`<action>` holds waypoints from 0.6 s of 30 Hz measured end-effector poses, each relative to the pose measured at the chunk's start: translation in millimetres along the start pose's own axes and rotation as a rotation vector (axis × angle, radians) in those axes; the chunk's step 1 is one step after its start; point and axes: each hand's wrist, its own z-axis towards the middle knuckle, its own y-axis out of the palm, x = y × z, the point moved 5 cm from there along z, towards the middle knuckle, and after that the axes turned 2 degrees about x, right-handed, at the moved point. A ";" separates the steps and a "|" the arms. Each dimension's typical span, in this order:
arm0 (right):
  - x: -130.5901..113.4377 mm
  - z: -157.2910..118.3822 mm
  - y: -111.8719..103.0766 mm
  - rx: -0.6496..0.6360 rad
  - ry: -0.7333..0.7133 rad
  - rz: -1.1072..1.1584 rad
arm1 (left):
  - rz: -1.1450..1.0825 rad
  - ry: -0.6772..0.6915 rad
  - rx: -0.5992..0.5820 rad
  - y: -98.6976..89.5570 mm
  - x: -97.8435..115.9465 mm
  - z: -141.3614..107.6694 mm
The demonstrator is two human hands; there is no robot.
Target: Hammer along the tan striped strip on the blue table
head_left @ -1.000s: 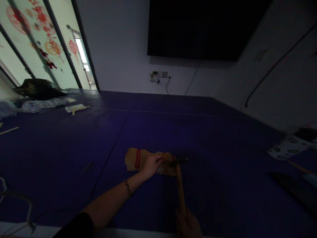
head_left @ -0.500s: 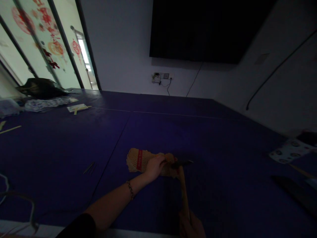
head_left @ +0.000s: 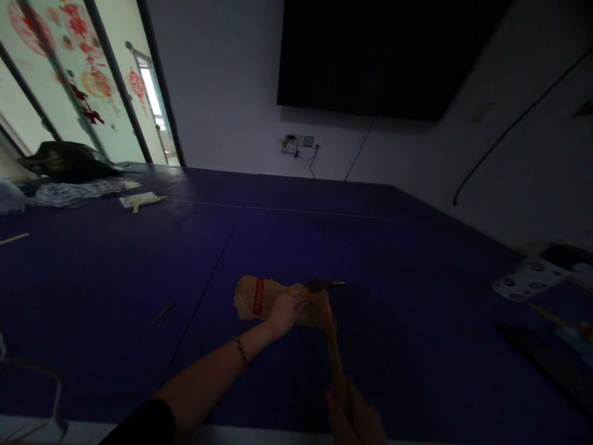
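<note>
A hammer with a wooden handle and a dark head is gripped near the handle's end by my right hand. Its head is over the right part of a tan, dotted, ragged-edged piece with a red printed band, lying on the purple surface. My left hand rests on that piece, fingertips pinched together close to the hammer head. What the fingertips hold, if anything, is too small and dark to make out. Several thin, nail-like rods lie to the left.
The purple surface reaches back to a wall with sockets and a large black screen. A dark bag and a white tray lie at the back left. On the right are a patterned cloth and a long dark strip.
The hammer head has shifted left, closer to my left fingertips, and its handle now leans more. My left hand stays on the tan piece. The whole view has shifted slightly.
</note>
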 end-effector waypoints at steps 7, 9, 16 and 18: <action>7.6 1.2 13.1 -0.038 -0.061 -0.238 | -0.024 -0.032 0.035 3.9 -5.5 -0.3; 8.3 0.0 11.8 -0.021 -0.067 -0.228 | -0.023 -0.021 0.020 4.7 -5.5 0.2; 0.6 0.9 13.9 -0.043 -0.050 -0.222 | -0.011 -0.017 0.012 3.5 -4.2 -0.6; -1.8 0.3 14.4 -0.034 -0.053 -0.209 | -0.010 -0.013 0.015 3.6 -3.8 -0.7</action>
